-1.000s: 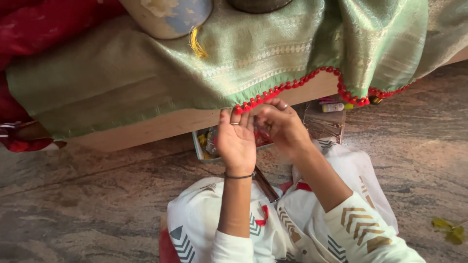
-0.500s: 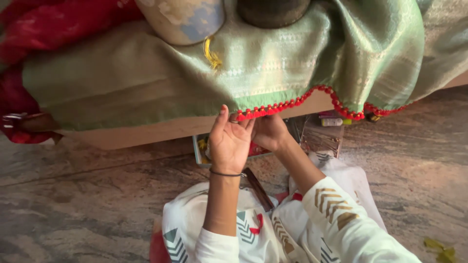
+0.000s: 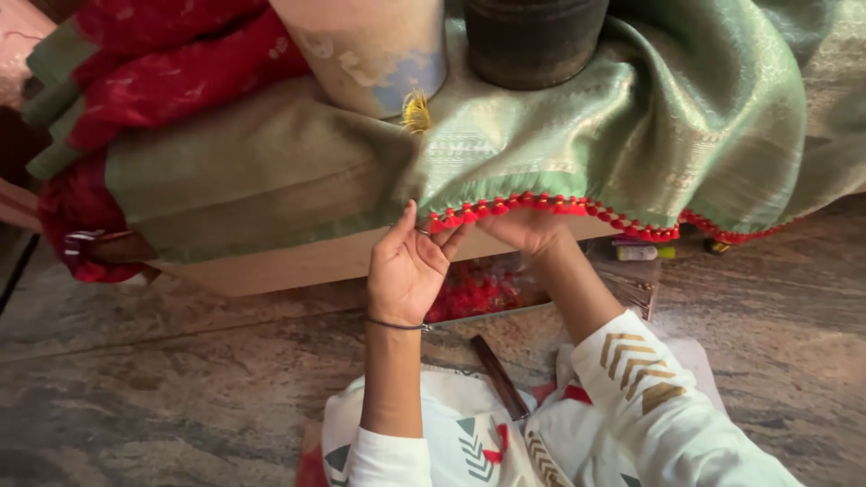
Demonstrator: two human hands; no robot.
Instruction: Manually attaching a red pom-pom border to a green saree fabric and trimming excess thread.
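Note:
A green woven cloth (image 3: 559, 135) hangs over a low wooden ledge, its lower hem trimmed with a row of small red tassels (image 3: 550, 206). My left hand (image 3: 408, 266) is raised with the palm toward me, thumb and fingers pinching the hem where the red trim begins. My right hand (image 3: 526, 230) is tucked under the hem just to the right, fingers curled on the trimmed edge and partly hidden by the cloth. A thin dark band circles my left wrist.
A pale patterned pot (image 3: 374, 50) and a dark round pot (image 3: 532, 41) stand on the cloth. Red fabric (image 3: 153, 63) is bunched at the left. A clear tray of red thread (image 3: 474, 293) lies under the ledge, a dark stick (image 3: 499, 377) on my lap, stone floor (image 3: 162, 388) around.
The view has moved closer and lower onto the hem. Both hands have stayed on the red-trimmed edge, with the left hand's fingers spreading more upright.

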